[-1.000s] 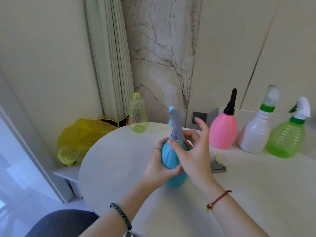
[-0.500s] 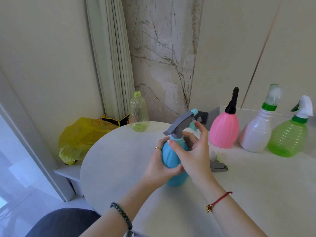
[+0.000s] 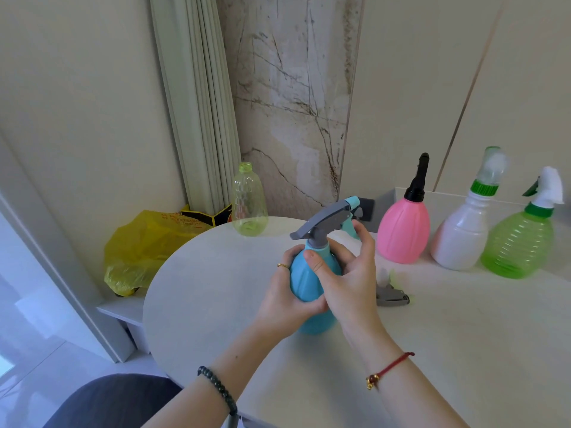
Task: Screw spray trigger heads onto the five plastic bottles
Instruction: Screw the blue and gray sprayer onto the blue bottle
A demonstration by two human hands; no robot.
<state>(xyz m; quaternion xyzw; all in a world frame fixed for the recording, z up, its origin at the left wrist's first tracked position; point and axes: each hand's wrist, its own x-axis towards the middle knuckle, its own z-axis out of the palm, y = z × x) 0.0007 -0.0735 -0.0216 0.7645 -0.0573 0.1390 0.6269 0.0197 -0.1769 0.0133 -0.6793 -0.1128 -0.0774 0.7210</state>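
Observation:
A blue bottle point(image 3: 304, 273) stands on the round white table point(image 3: 197, 291) in the middle of the view. My left hand point(image 3: 284, 299) wraps its body from the left. My right hand point(image 3: 352, 273) is at its neck, fingers on the grey spray trigger head point(image 3: 324, 223) that sits on top, nozzle pointing to the right. A pink bottle point(image 3: 403, 234) with a black head, a white bottle point(image 3: 460, 239) with a green collar and a green bottle point(image 3: 519, 247) with a white head stand at the right. A clear yellowish bottle point(image 3: 248, 205) without a head stands at the back.
A loose grey trigger head point(image 3: 391, 296) lies on the table just right of my right hand. A yellow plastic bag point(image 3: 139, 245) sits on a low ledge to the left of the table. A curtain and a wall stand behind. A dark seat point(image 3: 117, 403) is at the bottom left.
The grey trigger head has turned on the blue bottle: a second ago it pointed away from me, now its nozzle points right. My hands stay on the bottle.

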